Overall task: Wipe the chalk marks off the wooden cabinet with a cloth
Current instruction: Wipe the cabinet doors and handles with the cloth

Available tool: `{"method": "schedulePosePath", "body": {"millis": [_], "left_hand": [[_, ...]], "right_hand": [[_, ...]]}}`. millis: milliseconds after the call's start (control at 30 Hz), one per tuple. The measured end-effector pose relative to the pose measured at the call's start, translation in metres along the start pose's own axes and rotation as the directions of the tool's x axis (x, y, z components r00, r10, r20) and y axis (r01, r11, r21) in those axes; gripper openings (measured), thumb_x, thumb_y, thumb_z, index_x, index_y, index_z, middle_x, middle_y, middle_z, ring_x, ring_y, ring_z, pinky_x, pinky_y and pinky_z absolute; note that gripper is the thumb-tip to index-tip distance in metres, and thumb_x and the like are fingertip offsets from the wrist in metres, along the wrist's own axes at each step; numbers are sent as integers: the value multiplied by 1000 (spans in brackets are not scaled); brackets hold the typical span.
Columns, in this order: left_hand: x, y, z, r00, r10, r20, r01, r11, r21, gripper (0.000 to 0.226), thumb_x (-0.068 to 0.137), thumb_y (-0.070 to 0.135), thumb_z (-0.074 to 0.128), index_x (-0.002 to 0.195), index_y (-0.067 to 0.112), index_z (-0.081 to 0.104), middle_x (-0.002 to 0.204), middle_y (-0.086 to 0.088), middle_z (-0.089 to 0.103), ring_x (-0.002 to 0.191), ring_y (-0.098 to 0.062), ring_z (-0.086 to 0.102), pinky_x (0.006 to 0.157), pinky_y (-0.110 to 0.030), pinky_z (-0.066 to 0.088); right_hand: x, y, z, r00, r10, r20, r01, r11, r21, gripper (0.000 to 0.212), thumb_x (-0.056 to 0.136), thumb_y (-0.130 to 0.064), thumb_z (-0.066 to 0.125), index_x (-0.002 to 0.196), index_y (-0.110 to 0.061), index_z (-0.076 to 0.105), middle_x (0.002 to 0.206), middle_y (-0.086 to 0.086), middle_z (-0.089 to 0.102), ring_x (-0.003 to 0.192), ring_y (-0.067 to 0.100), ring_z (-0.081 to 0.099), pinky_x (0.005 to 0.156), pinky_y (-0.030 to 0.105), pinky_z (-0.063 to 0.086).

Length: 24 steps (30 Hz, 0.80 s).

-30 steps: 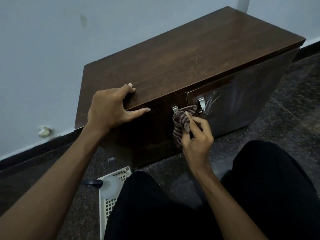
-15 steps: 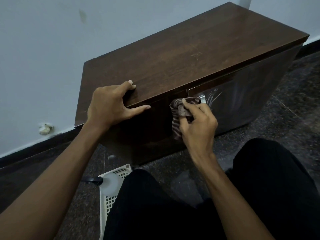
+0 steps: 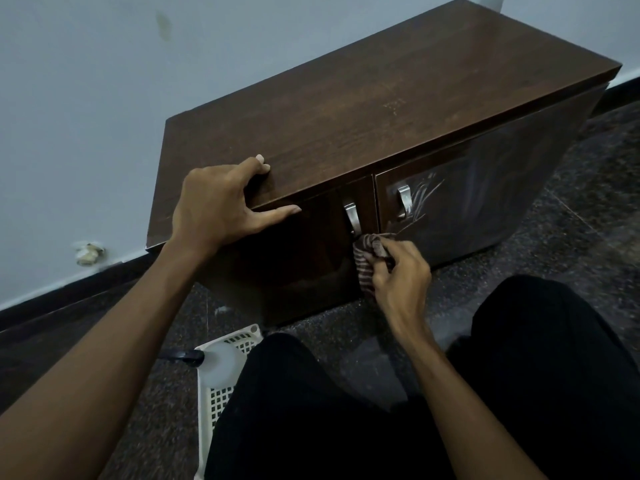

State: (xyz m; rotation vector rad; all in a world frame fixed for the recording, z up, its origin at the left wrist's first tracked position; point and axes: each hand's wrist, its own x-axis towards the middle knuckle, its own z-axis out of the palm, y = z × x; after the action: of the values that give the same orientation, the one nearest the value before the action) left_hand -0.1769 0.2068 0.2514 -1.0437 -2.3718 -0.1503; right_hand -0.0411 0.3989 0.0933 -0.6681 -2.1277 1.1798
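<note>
A low dark wooden cabinet stands against the wall, with two front doors and metal handles. White chalk marks streak the right door beside its handle. My right hand grips a bunched striped cloth and presses it on the door fronts just below the left door's handle, near the gap between the doors. My left hand rests over the cabinet's front top edge, fingers on top and thumb stretched along the door face, holding nothing.
A white plastic basket with a pale bottle in it sits on the speckled dark floor by my left knee. My black-clad legs fill the lower right. A grey wall with a dark skirting runs behind the cabinet.
My right hand has dropped with the cloth from the top of the doors to below the handles, uncovering both handles. My left hand has stayed on the cabinet's edge.
</note>
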Motion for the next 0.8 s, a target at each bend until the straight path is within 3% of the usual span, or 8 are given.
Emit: {"method": "schedulePosePath", "body": {"millis": [133, 267, 467, 567, 633, 800], "left_hand": [[0, 1, 0, 1000, 3, 1, -3, 1000, 4, 76, 76, 78, 64, 115, 13, 71, 117, -4, 75, 94, -23, 75, 79, -40, 60], [0, 1, 0, 1000, 1, -1, -1, 1000, 3, 74, 76, 77, 66, 114, 14, 72, 119, -3, 74, 95, -22, 75, 78, -40, 60], [1, 0, 0, 1000, 7, 4, -7, 1000, -2, 75, 77, 77, 67, 115, 12, 72, 118, -4, 74, 98, -21, 75, 81, -39, 60], [0, 0, 0, 1000, 7, 0, -7, 1000, -3, 74, 77, 75, 68, 115, 12, 72, 118, -3, 74, 98, -21, 75, 81, -39, 60], [0, 0, 0, 1000, 8, 2, -8, 1000, -6, 73, 77, 75, 69, 115, 12, 72, 118, -3, 74, 99, -21, 75, 82, -39, 60], [1, 1, -1, 1000, 10, 0, -10, 1000, -5, 73, 76, 73, 70, 114, 11, 72, 118, -3, 74, 100, -20, 74, 82, -39, 60]], "right_hand": [[2, -16, 0, 980, 127, -153, -91, 971, 222, 29, 85, -9, 75, 114, -11, 72, 100, -3, 64, 90, 3, 60, 77, 3, 44], [9, -38, -4, 950, 122, -286, -9, 930, 367, 28, 87, -12, 74, 114, -6, 69, 103, 0, 63, 95, 2, 61, 83, 10, 48], [-7, -24, 15, 976, 117, -182, -51, 941, 334, 31, 92, -13, 67, 122, -9, 61, 113, 3, 62, 104, 6, 59, 90, 11, 46], [-33, -7, 30, 975, 207, -80, -176, 941, 290, 34, 90, -1, 63, 122, -14, 60, 120, 3, 60, 111, 11, 56, 95, 33, 51], [-48, -10, 38, 973, 228, -29, -208, 927, 312, 41, 88, 6, 58, 121, -18, 60, 125, 1, 59, 117, 15, 56, 96, 41, 52], [-61, -42, 49, 979, 201, -29, -171, 893, 416, 38, 93, -6, 61, 129, -17, 58, 123, -3, 61, 115, 5, 57, 95, 29, 53]]}}
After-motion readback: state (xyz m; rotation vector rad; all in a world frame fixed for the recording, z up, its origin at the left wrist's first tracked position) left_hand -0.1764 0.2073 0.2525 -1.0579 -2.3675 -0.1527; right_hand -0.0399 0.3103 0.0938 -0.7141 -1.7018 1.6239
